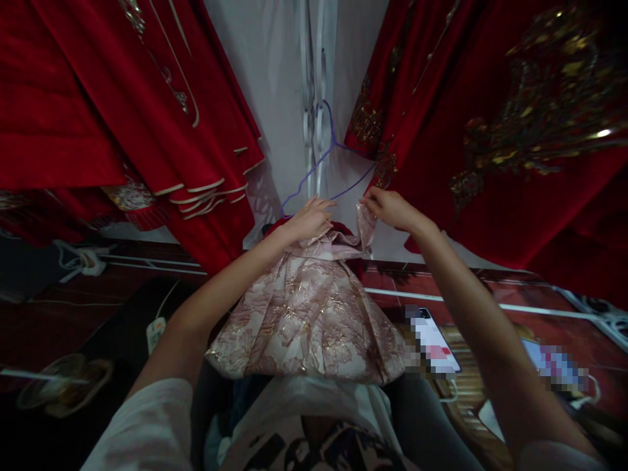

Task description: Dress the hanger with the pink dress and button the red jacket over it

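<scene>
Dress (309, 314) | pink brocade, on purple hanger (321, 163) | left hand (309, 219) fingers closed on neckline | right hand (390, 208) fingers pinching shoulder strap

one head camera (worn) looks forward and down, close in.

Both arms raised and extended toward the far centre, hands close together.
Left hand (310, 219) lay palm-down, fingers curled, forearm bare, pale sleeve at the near left. Right hand (390, 208) was pinched shut, thumb against fingertips, wrist bent, forearm running to the near right.
</scene>
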The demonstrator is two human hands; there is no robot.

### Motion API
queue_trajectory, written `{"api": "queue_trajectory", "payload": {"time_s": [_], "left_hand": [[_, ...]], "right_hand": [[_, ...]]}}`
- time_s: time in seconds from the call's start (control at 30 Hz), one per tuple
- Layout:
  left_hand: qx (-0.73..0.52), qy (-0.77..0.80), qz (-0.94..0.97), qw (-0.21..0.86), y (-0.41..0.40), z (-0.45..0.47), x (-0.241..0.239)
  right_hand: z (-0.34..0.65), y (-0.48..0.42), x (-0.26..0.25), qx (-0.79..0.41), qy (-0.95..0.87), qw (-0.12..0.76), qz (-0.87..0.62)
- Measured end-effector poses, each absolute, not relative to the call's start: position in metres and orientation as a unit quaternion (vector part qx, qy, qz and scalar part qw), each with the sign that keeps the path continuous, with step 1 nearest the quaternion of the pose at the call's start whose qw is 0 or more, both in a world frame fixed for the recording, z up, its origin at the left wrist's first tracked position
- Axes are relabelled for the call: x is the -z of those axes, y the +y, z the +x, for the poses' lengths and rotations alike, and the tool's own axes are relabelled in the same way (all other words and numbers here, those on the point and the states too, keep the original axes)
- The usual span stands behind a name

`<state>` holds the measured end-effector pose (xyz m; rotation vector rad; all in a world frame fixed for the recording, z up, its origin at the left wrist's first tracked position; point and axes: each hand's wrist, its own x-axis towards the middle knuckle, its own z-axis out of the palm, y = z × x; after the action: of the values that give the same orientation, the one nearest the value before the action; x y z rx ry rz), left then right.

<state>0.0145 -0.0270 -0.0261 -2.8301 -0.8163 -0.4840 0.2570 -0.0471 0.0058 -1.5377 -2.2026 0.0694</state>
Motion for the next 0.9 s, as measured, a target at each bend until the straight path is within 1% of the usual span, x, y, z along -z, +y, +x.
{"api": "queue_trajectory", "payload": {"time_s": [0.1, 0.2, 0.27, 0.37, 0.5, 0.63, 0.8, 0.9], "left_hand": [[0.165, -0.305, -0.936, 0.061, -0.008, 0.014, 0.034], [0.162, -0.324, -0.931, 0.051, -0.009, 0.011, 0.043], [0.169, -0.331, -0.927, 0.051, -0.019, 0.006, 0.045], [0.193, -0.341, -0.919, 0.046, -0.036, -0.007, 0.043], [0.264, -0.375, -0.889, 0.010, -0.047, -0.032, 0.034], [0.320, -0.395, -0.860, -0.043, -0.046, -0.047, 0.025], [0.323, -0.395, -0.857, -0.071, -0.044, -0.046, 0.025], [0.334, -0.390, -0.855, -0.079, -0.043, -0.043, 0.026]], "right_hand": [[0.259, -0.026, -0.007, -0.002, -0.785, 0.307, -0.538], [0.275, -0.004, -0.003, 0.008, -0.776, 0.342, -0.529], [0.293, 0.008, 0.001, 0.017, -0.762, 0.328, -0.558], [0.323, 0.019, 0.007, 0.032, -0.741, 0.276, -0.611], [0.356, 0.026, 0.016, 0.071, -0.739, 0.208, -0.636], [0.371, 0.027, 0.026, 0.120, -0.758, 0.201, -0.609], [0.375, 0.019, 0.028, 0.121, -0.777, 0.214, -0.579], [0.376, 0.014, 0.027, 0.120, -0.783, 0.202, -0.575]]}}
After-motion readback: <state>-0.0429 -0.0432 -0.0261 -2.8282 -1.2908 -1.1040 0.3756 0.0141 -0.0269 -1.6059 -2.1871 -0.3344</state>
